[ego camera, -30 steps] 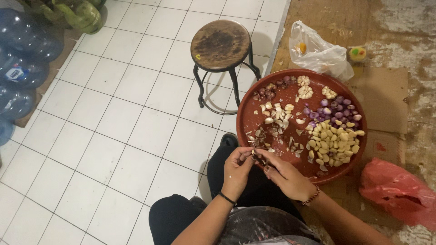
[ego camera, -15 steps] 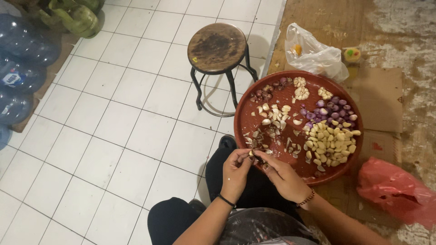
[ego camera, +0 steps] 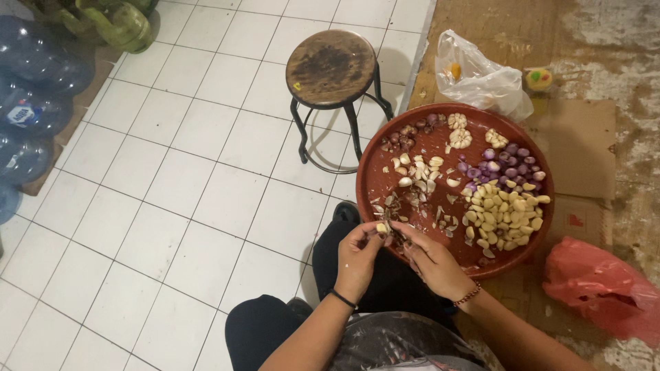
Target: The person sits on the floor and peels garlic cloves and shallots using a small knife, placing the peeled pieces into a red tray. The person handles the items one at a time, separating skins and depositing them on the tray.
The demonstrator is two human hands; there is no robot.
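Head view: person seated on a white tiled floor, dark trousers, both forearms reaching forward to the near rim of a round red tray.

Left hand: grip closed on a small pale garlic clove, pinched at the fingertips just over the tray's near edge. A dark band sits on this wrist.

Right hand: fingers curled and closed, tips meeting the left hand at the clove. Whether it holds a tool cannot be told. A beaded bracelet sits on this wrist.

Tray contents: a heap of peeled cloves at right; purple shallots behind it; loose cloves and papery skins at centre and near the hands; whole garlic bulbs at the far side.

Surroundings: a round stool with dark metal legs stands on the tiles just left of the tray. A clear plastic bag lies beyond the tray. A red plastic bag lies to the right. Blue water bottles line the left edge.
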